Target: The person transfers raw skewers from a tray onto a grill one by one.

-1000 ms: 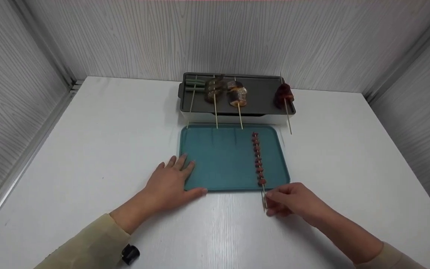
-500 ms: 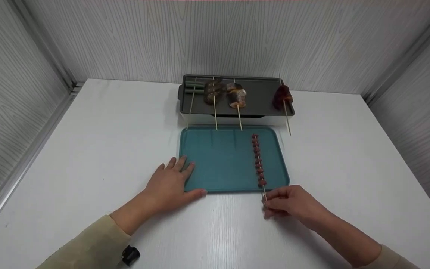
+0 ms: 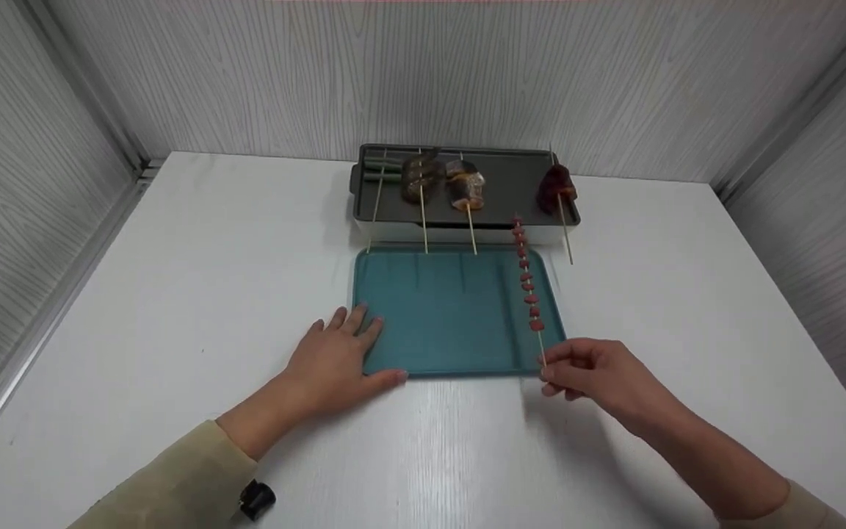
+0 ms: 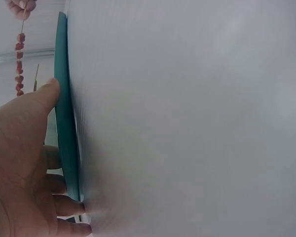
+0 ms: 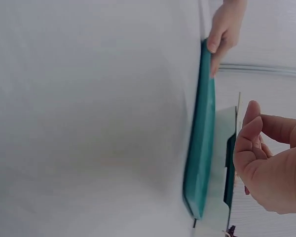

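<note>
My right hand [image 3: 603,378] pinches the bare stick end of a skewer threaded with small red pieces [image 3: 527,286]. The skewer is raised over the right side of a teal tray [image 3: 434,316], its far tip near the grill's front edge. My left hand [image 3: 331,364] rests with spread fingers at the tray's near left corner; in the left wrist view its thumb [image 4: 49,94] touches the rim. Behind the tray, a dark grill plate [image 3: 507,187] bears a green skewer [image 3: 382,173], a brown one [image 3: 421,180], a fish-like one [image 3: 465,187] and a dark red one [image 3: 557,189].
The grill stands on the white table [image 3: 247,242] near the back wall [image 3: 452,73], with several stick ends jutting over its front edge. A small black object [image 3: 257,501] lies by the left sleeve [image 3: 181,477]. Walls enclose both sides.
My right hand has gripped the red-piece skewer, lifted it off the tray and moved it forward and slightly right. The left hand has stayed put on the tray's corner.
</note>
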### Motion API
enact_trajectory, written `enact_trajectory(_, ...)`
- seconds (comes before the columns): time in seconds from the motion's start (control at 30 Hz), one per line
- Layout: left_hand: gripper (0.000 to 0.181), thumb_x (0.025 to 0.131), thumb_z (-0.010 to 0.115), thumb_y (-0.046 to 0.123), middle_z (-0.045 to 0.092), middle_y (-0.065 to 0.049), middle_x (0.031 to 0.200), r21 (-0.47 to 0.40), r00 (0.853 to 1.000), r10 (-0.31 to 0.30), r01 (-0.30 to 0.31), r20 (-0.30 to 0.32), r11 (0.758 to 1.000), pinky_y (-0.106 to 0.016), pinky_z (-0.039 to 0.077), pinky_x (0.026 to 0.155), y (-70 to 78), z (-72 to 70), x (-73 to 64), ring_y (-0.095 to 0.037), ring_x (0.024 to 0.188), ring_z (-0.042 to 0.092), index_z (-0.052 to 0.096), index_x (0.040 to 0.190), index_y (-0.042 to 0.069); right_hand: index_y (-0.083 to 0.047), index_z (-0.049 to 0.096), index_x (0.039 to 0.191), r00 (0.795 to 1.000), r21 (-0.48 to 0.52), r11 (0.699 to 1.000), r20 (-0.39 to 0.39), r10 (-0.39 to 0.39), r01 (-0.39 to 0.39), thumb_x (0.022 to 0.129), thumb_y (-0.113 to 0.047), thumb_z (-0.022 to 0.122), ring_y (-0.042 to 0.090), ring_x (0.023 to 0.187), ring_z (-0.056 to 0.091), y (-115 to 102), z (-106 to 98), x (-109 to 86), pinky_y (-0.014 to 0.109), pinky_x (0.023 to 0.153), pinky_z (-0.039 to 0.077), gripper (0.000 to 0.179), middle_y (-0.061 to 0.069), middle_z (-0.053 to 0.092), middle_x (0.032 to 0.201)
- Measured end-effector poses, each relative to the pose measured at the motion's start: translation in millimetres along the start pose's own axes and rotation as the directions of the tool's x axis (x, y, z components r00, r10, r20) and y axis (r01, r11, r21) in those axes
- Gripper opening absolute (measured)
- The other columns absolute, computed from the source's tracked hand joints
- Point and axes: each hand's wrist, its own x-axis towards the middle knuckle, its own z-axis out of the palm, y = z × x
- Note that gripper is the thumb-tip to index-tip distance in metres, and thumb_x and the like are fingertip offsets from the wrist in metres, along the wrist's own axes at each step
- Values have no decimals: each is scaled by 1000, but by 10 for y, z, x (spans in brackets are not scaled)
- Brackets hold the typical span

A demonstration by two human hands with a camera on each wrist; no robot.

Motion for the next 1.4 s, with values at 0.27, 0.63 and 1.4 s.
enact_trajectory(0.27, 97, 98, 56, 75, 32, -26, 168, -1, 1000, -1, 1, -7, 1000, -68, 31, 120, -1, 8, 3, -50, 153, 31, 44, 161, 3, 6, 67, 131, 995, -23, 998, -84, -52, 50, 106, -19, 68, 21, 98, 73, -266, -172, 271, 32, 90, 59, 35, 13, 74, 111)
enact_trajectory(0.63, 94, 98, 57, 73, 34, -26, 167, -13, 1000, 2, -2, -9, 1000, -68, 30, 119, -2, -4, 3, -51, 153, 31, 46, 160, 2, 5, 64, 135, 987, 54, 998, -157, -15, 23, 109, -19, 63, 16, 99, 69, -455, -330, 890, 28, 92, 57, 35, 10, 71, 115)
enact_trajectory(1.4, 97, 98, 54, 76, 31, -25, 169, -1, 1000, -2, 2, -2, 1000, -67, 30, 121, 5, -16, -11, -49, 154, 30, 42, 162, 4, 7, 62, 140, 973, 85, 996, -228, 37, -18, 110, -17, 61, 19, 100, 65, -469, -342, 1462, 30, 88, 55, 38, 10, 72, 110)
